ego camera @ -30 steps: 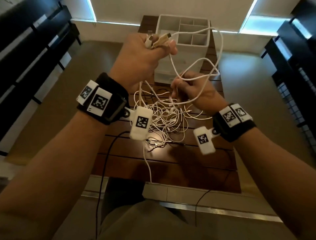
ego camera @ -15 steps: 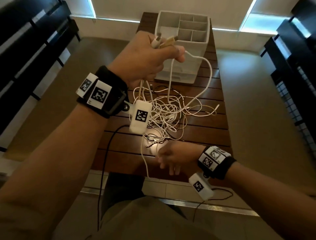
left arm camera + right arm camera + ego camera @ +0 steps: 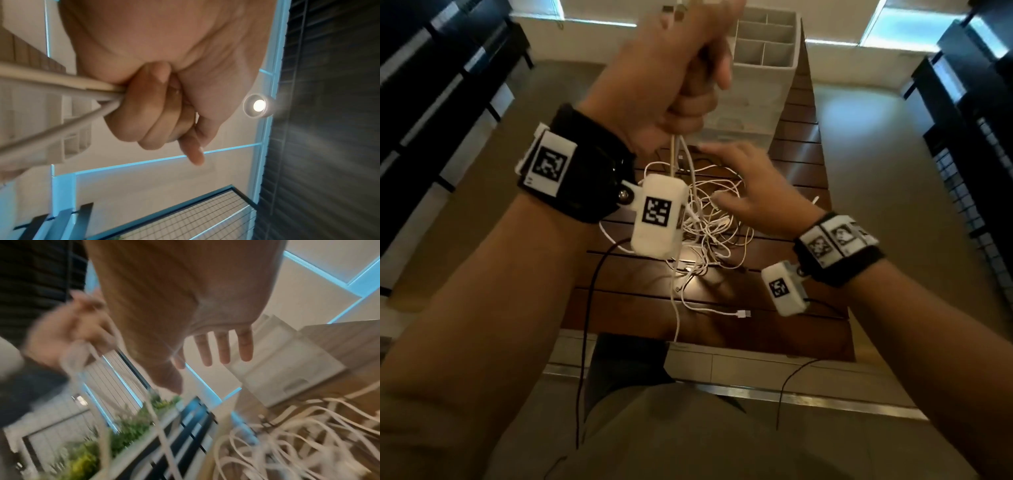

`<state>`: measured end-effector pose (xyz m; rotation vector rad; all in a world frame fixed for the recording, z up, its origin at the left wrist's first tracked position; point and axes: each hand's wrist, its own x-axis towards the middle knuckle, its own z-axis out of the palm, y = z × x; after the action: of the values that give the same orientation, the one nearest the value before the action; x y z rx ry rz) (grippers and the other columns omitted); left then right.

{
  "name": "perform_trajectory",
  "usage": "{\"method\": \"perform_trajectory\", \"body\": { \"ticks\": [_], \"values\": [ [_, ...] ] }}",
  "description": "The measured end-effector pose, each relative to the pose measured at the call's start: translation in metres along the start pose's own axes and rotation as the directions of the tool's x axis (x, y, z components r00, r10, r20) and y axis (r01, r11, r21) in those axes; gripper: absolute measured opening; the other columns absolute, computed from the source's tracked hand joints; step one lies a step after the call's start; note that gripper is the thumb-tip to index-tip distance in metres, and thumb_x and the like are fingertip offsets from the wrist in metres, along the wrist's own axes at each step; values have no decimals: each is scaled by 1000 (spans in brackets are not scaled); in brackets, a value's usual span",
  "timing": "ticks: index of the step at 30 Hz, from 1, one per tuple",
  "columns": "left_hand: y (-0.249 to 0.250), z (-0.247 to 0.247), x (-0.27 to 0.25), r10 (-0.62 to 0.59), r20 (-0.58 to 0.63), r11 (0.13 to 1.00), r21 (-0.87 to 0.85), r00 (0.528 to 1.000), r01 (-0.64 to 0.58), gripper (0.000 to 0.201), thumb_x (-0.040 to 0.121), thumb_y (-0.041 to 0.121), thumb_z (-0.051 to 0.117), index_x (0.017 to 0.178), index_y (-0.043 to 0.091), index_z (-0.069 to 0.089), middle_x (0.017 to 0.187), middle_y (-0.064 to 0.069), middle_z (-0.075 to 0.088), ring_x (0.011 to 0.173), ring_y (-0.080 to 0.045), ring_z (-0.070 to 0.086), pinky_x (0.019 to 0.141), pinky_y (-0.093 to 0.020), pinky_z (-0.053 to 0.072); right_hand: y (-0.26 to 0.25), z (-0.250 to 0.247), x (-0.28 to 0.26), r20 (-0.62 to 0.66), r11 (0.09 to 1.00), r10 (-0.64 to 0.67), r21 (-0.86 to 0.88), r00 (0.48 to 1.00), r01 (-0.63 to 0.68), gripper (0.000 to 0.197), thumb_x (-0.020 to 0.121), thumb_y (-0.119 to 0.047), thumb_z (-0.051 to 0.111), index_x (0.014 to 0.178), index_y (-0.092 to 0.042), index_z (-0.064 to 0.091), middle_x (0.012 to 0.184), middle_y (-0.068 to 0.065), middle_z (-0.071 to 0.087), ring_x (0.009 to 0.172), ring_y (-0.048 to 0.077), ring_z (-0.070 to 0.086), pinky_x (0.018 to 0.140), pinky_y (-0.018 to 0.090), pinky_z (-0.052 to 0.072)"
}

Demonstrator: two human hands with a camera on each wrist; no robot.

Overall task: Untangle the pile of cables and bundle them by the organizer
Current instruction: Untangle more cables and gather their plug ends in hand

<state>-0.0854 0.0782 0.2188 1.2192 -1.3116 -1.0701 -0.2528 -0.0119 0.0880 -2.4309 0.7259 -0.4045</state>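
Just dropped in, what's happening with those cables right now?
A person is working through a tangled pile of white cables on a slatted wooden table. The left hand is raised and grips several strands in a fist, lifting them out of the heap. The right hand is open, fingers spread above the pile, holding nothing. The white organizer stands at the far end of the table; no cables are visible in its compartments.
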Motion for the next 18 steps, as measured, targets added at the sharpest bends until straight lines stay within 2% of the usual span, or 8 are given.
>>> {"method": "perform_trajectory", "body": {
  "ticks": [2,4,5,6,8,11,15,18],
  "values": [
    [9,-1,-1,38,12,998,-40,999,-37,47,114,28,33,74,18,55,52,9,25,42,-10,18,38,-21,20,5,26,1,206,998,-32,63,978,20,77,88,-53,63,157,-48,29,162,-2,36,148,21,35,119,54,37],
    [15,-4,-3,68,31,996,-58,997,-66,44,114,22,26,79,18,52,54,11,27,44,-7,20,40,-18,23,0,46,-5,347,982,-109,180,932,48,67,94,-38,71,151,-46,38,162,-11,32,143,0,37,119,36,37],
    [17,-6,-4,74,32,996,-56,997,-72,42,114,19,24,80,19,50,54,11,28,45,-6,22,41,-17,24,-7,53,-9,432,975,-126,220,893,31,59,96,-25,70,141,-49,41,154,-15,37,131,-12,41,111,22,38],
    [18,-9,-5,75,31,996,-50,997,-73,41,113,17,22,80,19,46,54,12,30,45,-5,24,42,-16,25,-10,61,-14,519,973,-126,231,845,2,57,97,-18,68,134,-53,43,148,-17,41,122,-15,44,104,16,38],
    [20,-14,-6,91,36,995,-39,995,-89,41,112,14,20,75,21,35,53,12,30,44,-4,25,44,-15,26,-8,80,-22,614,984,-95,176,784,-19,46,97,-21,63,134,-48,56,151,-12,49,127,1,51,104,25,44],
    [23,-22,-7,137,59,990,-50,989,-134,40,109,16,18,71,24,28,53,15,29,45,-3,25,46,-14,26,10,103,-29,556,997,43,35,830,-76,40,95,-30,67,134,-22,64,135,-1,65,115,16,64,101,41,53],
    [23,-28,-9,133,69,987,-101,989,-126,47,104,20,22,62,30,40,53,18,33,44,0,27,46,-12,28,26,103,-32,499,992,123,-49,858,-114,17,98,-17,65,114,-17,71,90,-5,73,80,10,71,83,40,61],
    [23,-24,-7,125,53,992,-17,991,-125,39,108,16,15,72,23,28,53,17,32,44,-2,28,47,-13,27,20,93,-32,403,993,84,46,912,-112,19,103,-29,62,99,-17,76,84,0,77,75,17,74,79,44,62]
  ]
}}
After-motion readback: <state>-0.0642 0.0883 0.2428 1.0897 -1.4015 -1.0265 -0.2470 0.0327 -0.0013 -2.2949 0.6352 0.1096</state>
